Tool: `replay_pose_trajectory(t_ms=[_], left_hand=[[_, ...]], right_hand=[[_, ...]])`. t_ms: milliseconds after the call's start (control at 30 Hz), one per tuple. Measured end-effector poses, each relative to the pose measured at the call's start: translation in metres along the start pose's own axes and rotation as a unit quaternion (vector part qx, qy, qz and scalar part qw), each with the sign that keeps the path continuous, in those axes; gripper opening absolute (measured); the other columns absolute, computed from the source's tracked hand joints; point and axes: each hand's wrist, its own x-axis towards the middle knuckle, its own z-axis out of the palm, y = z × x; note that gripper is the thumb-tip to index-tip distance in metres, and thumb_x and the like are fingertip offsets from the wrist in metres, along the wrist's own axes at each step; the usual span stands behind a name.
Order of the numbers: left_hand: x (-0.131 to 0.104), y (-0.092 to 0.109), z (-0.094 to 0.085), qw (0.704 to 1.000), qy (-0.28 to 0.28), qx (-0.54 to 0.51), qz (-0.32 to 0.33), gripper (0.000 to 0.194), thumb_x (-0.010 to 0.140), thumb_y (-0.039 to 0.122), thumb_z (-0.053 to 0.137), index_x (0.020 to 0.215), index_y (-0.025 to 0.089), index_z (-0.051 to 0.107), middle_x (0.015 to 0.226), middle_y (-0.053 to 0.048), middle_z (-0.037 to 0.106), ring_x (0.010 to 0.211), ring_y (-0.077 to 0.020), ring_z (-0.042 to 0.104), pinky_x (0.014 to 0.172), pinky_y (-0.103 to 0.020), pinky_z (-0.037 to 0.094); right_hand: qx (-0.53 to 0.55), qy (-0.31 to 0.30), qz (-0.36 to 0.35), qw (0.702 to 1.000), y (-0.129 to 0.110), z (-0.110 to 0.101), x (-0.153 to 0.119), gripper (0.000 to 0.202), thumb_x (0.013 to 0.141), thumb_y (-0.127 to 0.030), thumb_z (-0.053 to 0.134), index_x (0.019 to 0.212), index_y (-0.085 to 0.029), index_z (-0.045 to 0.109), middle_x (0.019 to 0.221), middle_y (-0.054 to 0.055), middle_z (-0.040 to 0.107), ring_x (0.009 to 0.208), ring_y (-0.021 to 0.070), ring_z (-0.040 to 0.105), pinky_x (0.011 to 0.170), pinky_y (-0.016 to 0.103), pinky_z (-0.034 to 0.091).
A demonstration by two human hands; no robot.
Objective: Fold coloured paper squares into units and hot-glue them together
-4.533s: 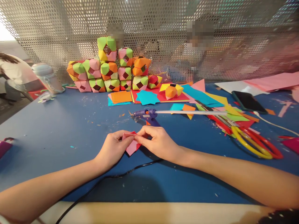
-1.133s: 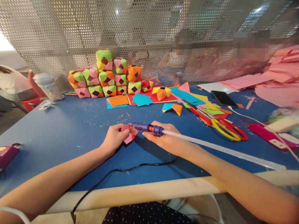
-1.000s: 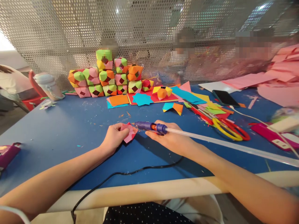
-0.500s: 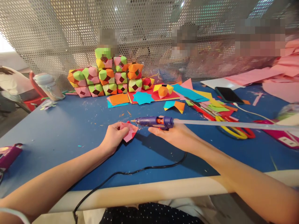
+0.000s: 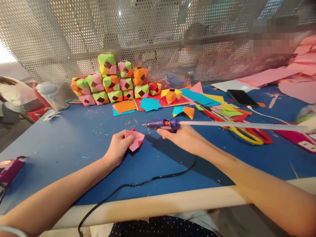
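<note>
Between thumb and fingers, my left hand [image 5: 119, 144] pinches a folded pink paper piece [image 5: 135, 141] with red showing at its edges, just over the blue table. My right hand [image 5: 184, 136] is wrapped round a blue hot glue gun [image 5: 161, 124]. Its nozzle points left, a little above and to the right of the paper, not touching it. A long clear glue stick [image 5: 229, 124] sticks out of the gun's back end to the right. The gun's black cord [image 5: 148, 180] curves across the table toward me and over the front edge.
Stacked folded-paper blocks [image 5: 111, 83] stand at the back by the mesh screen [image 5: 158, 39]. Coloured sheets [image 5: 197, 97], scissors [image 5: 244, 133], a phone [image 5: 242, 98] and a pink power strip [image 5: 296, 136] lie to the right. A tumbler [image 5: 51, 95] stands at the left; a person sits beyond.
The glue gun has drawn back slightly to the right and up, so its nozzle is now apart from the paper. My left hand still pinches the pink paper.
</note>
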Motion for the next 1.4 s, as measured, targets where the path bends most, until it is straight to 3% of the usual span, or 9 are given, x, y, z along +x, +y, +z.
replay_pose_trajectory(t_ms=[200,333,433,500,600,767,1033,1233,1400], left_hand=[[-0.01,0.013,0.004,0.995,-0.026,-0.065,-0.07,0.018,0.071,0.031,0.066,0.071,0.013,0.064,0.061,0.0,0.061,0.055,-0.0096,0.052,0.054,-0.022,0.039],[-0.019,0.02,0.007,0.991,-0.03,-0.098,-0.09,0.017,0.069,0.03,0.069,0.07,0.013,0.065,0.062,-0.001,0.061,0.056,-0.0095,0.053,0.054,-0.021,0.04],[-0.024,0.02,0.009,0.988,-0.034,-0.111,-0.105,0.017,0.068,0.03,0.07,0.072,0.013,0.066,0.063,-0.002,0.063,0.056,-0.0104,0.054,0.055,-0.022,0.041],[-0.027,0.018,0.012,0.985,-0.041,-0.117,-0.12,0.019,0.069,0.031,0.07,0.075,0.014,0.067,0.065,-0.003,0.064,0.058,-0.0117,0.056,0.057,-0.023,0.043],[-0.031,0.015,0.017,0.981,-0.054,-0.121,-0.141,0.02,0.07,0.033,0.069,0.076,0.014,0.066,0.067,-0.004,0.065,0.061,-0.0131,0.058,0.061,-0.025,0.045],[-0.037,0.013,0.025,0.982,-0.053,-0.11,-0.143,0.019,0.066,0.031,0.073,0.071,0.014,0.065,0.066,-0.002,0.063,0.06,-0.0112,0.055,0.061,-0.024,0.044],[-0.036,0.015,0.026,0.984,-0.085,-0.064,-0.142,0.017,0.069,0.031,0.069,0.068,0.014,0.065,0.063,-0.002,0.062,0.058,-0.0111,0.053,0.057,-0.023,0.042],[-0.037,0.013,0.023,0.998,-0.025,-0.019,-0.051,0.014,0.073,0.028,0.066,0.083,0.017,0.066,0.074,0.0,0.063,0.062,-0.0094,0.054,0.061,-0.022,0.042],[-0.034,0.012,0.023,0.998,-0.025,-0.026,-0.061,0.014,0.071,0.027,0.066,0.079,0.016,0.064,0.071,0.0,0.063,0.06,-0.009,0.053,0.058,-0.022,0.042]], right_hand=[[-0.16,0.032,0.014,0.986,0.026,0.01,0.027,0.042,0.088,-0.05,0.04,0.101,-0.018,0.065,0.099,0.011,0.069,0.092,0.0274,0.064,0.068,0.03,0.044],[-0.262,-0.01,0.017,0.965,0.028,-0.01,0.02,0.047,0.085,-0.059,0.04,0.075,-0.02,0.064,0.073,0.009,0.067,0.066,0.0229,0.062,0.054,0.027,0.036],[-0.325,-0.013,0.031,0.945,0.017,-0.029,0.0,0.048,0.078,-0.058,0.051,0.05,-0.02,0.052,0.051,0.004,0.055,0.047,0.0168,0.05,0.047,0.026,0.028],[-0.265,-0.036,0.013,0.964,0.004,-0.032,-0.012,0.045,0.08,-0.053,0.052,0.049,-0.02,0.049,0.047,0.0,0.05,0.044,0.0132,0.045,0.045,0.025,0.028],[-0.043,-0.056,-0.043,0.997,-0.015,-0.016,-0.019,0.027,0.084,-0.043,0.05,0.07,-0.021,0.056,0.061,-0.002,0.057,0.055,0.0115,0.051,0.05,0.023,0.038],[0.174,-0.108,-0.028,0.978,-0.023,0.022,-0.011,0.015,0.077,-0.032,0.059,0.078,-0.018,0.057,0.071,0.0,0.062,0.066,0.0121,0.057,0.06,0.024,0.047],[0.258,-0.121,0.023,0.958,-0.01,0.03,-0.008,0.01,0.073,-0.025,0.061,0.075,-0.016,0.057,0.069,0.0,0.061,0.063,0.0106,0.056,0.058,0.023,0.046],[0.24,-0.101,0.017,0.965,-0.009,0.034,-0.009,0.003,0.07,-0.019,0.057,0.071,-0.016,0.056,0.064,-0.002,0.058,0.059,0.0101,0.054,0.054,0.022,0.043],[0.241,-0.096,0.019,0.966,-0.009,0.034,-0.009,0.002,0.07,-0.017,0.057,0.071,-0.016,0.056,0.064,-0.002,0.057,0.059,0.0096,0.053,0.054,0.022,0.042]])
